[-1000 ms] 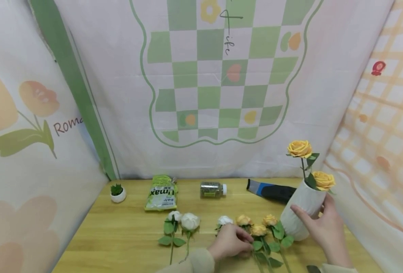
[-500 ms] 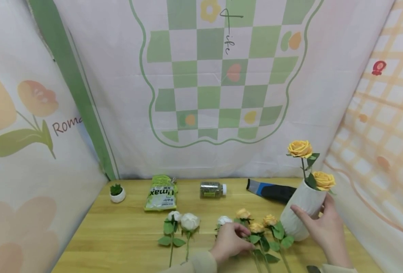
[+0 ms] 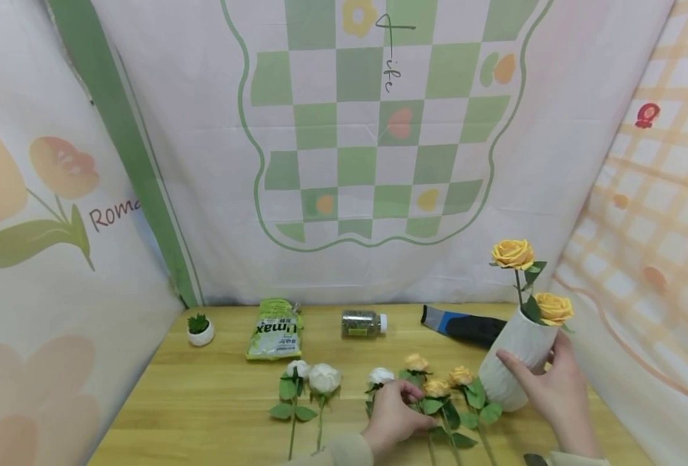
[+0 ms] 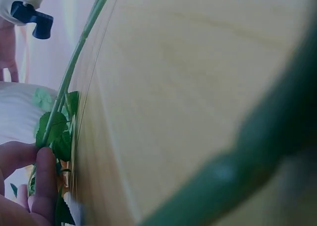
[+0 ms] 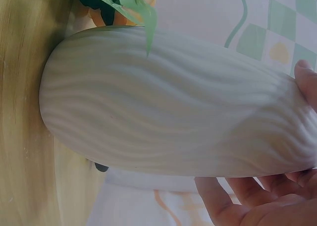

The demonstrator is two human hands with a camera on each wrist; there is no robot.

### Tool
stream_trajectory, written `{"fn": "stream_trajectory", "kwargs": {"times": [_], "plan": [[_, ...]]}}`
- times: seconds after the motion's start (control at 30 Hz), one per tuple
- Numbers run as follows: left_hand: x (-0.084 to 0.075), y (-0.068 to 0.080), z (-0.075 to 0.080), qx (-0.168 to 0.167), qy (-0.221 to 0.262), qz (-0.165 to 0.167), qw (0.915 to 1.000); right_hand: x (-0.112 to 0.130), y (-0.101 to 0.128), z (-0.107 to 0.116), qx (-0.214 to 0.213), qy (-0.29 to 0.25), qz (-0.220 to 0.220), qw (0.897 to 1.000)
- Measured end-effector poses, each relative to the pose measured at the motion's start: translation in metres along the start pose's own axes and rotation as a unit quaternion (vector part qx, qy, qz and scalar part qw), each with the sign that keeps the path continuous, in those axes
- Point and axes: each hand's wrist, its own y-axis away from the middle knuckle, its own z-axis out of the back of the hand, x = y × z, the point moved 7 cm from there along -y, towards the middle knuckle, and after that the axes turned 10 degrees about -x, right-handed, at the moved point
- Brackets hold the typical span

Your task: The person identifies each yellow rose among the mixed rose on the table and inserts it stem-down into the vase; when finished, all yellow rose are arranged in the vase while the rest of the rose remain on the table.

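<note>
While both hands work at the near right of the scene, the list runs from big to small:
Backdrop cloth: green checks and flower prints, hung behind and to both sides
Table: pale wood, bearing everything below
White vase: ribbed, tilted, its base on the table at the right; two orange roses stand in its mouth
Right hand: wrapped round the vase's side, thumb in front and fingers behind (the right wrist view shows fingers curled under the ribbed wall)
Left hand: fingers closed on the stem of an orange rose, whose bloom is raised a little off the table; the left wrist view shows fingertips pinching stem and leaves
Loose orange roses: two more lying just left of the vase
White roses: two lying together left of the hand, a third just by the fingers
Green packet: flat, far side
Dark blue-banded object: lying behind the vase
Jar: on its side, white cap
Small potted plant: far left corner
</note>
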Motion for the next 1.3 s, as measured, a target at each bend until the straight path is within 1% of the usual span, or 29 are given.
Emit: {"fn": "stream_trajectory", "kwargs": {"times": [0.07, 0.13, 0.23, 0.33, 0.4, 0.47, 0.57, 0.67, 0.9, 1.0, 1.17, 1.3], "plan": [[0.000, 0.000, 0.000, -0.001, 0.002, -0.006, 1.0000, 0.000, 0.000, 0.000, 0.000, 0.001, -0.001, 1.000], [-0.001, 0.000, 0.001, -0.004, 0.003, -0.020, 0.9998, 0.000, 0.000, 0.000, 0.000, 0.003, -0.002, 1.000], [-0.007, 0.001, 0.003, -0.009, 0.005, -0.056, 0.9984, -0.001, 0.000, 0.000, 0.002, 0.005, -0.004, 1.000], [-0.011, 0.002, 0.004, 0.001, 0.034, -0.078, 0.9964, -0.001, 0.000, 0.000, 0.003, 0.005, -0.007, 1.000], [-0.014, 0.003, 0.005, 0.015, 0.055, -0.083, 0.9949, -0.001, 0.000, 0.000, 0.003, 0.005, -0.008, 1.000], [-0.015, 0.004, 0.005, 0.027, 0.072, -0.081, 0.9938, -0.001, 0.000, 0.000, 0.003, 0.005, -0.007, 1.000], [-0.017, 0.005, 0.006, 0.031, 0.071, -0.085, 0.9934, 0.000, 0.001, 0.000, 0.002, 0.004, -0.004, 1.000], [-0.020, 0.003, 0.009, 0.026, 0.077, -0.091, 0.9925, 0.000, 0.001, 0.000, 0.002, 0.006, -0.003, 1.000], [-0.033, -0.004, 0.021, -0.001, 0.092, -0.121, 0.9884, -0.001, 0.000, 0.000, 0.005, 0.008, -0.007, 1.000], [-0.039, -0.007, 0.026, -0.006, 0.097, -0.134, 0.9862, -0.001, -0.001, 0.000, 0.003, 0.006, -0.003, 1.000], [-0.055, -0.013, 0.035, -0.017, 0.105, -0.180, 0.9778, 0.000, -0.001, 0.000, 0.003, 0.008, -0.001, 1.000], [-0.071, -0.017, 0.042, -0.035, 0.101, -0.222, 0.9693, 0.000, 0.000, 0.000, 0.006, 0.010, -0.003, 1.000]]}}
